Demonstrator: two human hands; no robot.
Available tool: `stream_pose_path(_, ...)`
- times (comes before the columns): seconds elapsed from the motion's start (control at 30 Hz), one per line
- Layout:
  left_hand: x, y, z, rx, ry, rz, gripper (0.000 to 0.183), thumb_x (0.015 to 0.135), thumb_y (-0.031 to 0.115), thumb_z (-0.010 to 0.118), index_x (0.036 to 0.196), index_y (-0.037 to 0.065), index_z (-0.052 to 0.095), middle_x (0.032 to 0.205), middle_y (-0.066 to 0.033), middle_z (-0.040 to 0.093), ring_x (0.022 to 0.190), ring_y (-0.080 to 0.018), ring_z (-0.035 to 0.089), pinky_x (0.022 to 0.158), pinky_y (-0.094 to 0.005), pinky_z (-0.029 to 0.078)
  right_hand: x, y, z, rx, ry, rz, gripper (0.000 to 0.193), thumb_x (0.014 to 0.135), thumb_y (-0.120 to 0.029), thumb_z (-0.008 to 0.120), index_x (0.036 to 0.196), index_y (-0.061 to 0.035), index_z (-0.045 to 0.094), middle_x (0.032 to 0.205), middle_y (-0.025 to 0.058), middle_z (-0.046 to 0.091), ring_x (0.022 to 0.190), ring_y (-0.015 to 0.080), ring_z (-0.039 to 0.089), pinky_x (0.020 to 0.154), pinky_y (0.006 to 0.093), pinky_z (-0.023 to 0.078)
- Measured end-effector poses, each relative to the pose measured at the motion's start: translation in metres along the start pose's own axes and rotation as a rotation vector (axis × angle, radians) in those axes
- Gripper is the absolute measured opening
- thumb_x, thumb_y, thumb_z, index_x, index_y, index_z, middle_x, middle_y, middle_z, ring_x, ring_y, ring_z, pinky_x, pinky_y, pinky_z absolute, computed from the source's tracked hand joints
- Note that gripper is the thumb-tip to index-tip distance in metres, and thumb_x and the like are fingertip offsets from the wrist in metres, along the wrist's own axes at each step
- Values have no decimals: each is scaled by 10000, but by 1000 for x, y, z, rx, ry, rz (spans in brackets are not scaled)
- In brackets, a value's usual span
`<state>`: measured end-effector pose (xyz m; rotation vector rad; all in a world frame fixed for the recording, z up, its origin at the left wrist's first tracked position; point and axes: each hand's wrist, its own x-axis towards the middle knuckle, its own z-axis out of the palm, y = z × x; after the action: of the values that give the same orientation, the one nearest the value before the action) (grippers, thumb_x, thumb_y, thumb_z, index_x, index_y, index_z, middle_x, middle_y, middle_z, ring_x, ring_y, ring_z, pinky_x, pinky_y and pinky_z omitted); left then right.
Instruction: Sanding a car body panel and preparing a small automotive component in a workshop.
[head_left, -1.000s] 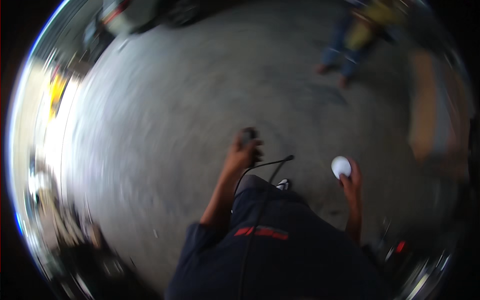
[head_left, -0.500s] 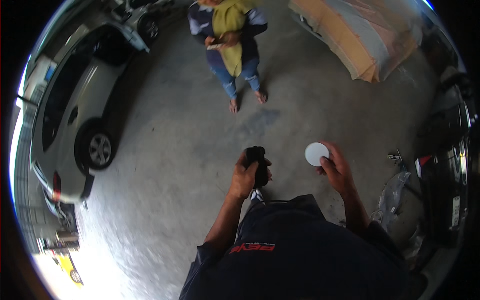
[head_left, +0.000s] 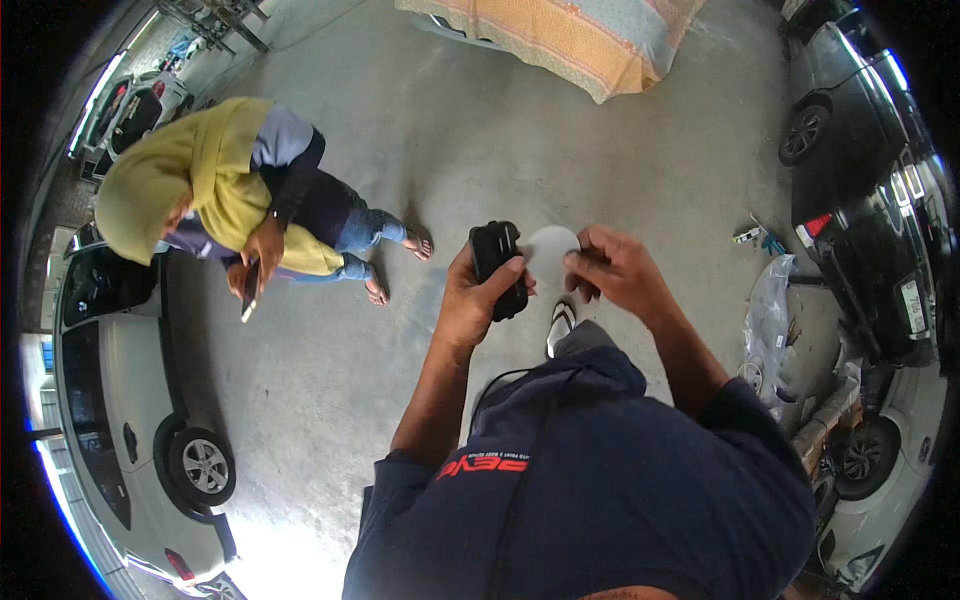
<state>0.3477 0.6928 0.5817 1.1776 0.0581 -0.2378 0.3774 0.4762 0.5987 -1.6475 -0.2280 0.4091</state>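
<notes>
My left hand (head_left: 462, 305) is closed round a black block-shaped object (head_left: 497, 262), its thumb lying across the front; the exact kind cannot be made out. Between my two hands is a thin, round white disc (head_left: 550, 252). My right hand (head_left: 618, 272) pinches the disc's right edge between thumb and fingers. The disc's left edge lies close beside the black object and my left fingertips; whether they touch is unclear. Both hands are held in front of my body, above the concrete floor (head_left: 480, 180).
Another person (head_left: 230, 200) in a yellow head covering stands at the left, holding a phone (head_left: 250, 292). A silver car (head_left: 130, 390) is on the left, a dark car (head_left: 860, 200) on the right. Clear plastic wrapping (head_left: 768, 310) lies at the right. A cloth-covered vehicle (head_left: 590, 45) stands ahead.
My right hand has brought the white disc leftward, close to the black object in my left hand. The view has turned, and the other person now appears farther left and nearer.
</notes>
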Motion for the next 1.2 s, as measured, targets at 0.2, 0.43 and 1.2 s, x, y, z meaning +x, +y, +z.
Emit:
stream_pose_path(0.2, 126, 41, 24, 109, 248, 123, 252, 906, 103, 625, 1093, -24, 513, 858, -115, 649, 697, -169, 657, 608, -284, 541, 140, -37, -53, -172, -92, -23, 215, 909, -158, 633, 768, -22, 544, 564, 21, 558, 479, 74, 516, 435, 240, 381)
stream_pose_path(0.43, 280, 71, -30, -261, 423, 145, 190, 899, 109, 627, 1017, -26, 565, 835, -136, 660, 671, -213, 670, 598, -312, 553, 309, -28, -65, -392, 117, -335, 273, 900, -192, 649, 720, -14, 546, 530, 8, 501, 444, 84, 470, 415, 264, 370)
stream_pose_path(1.2, 827, 266, -261, -322, 618, 270, 151, 870, 87, 662, 996, 52, 585, 844, -40, 629, 666, -131, 611, 549, -281, 509, 947, -113, -84, 167, 65, -276, 175, 884, -138, 671, 915, 31, 636, 799, 63, 669, 668, 87, 614, 579, 225, 493)
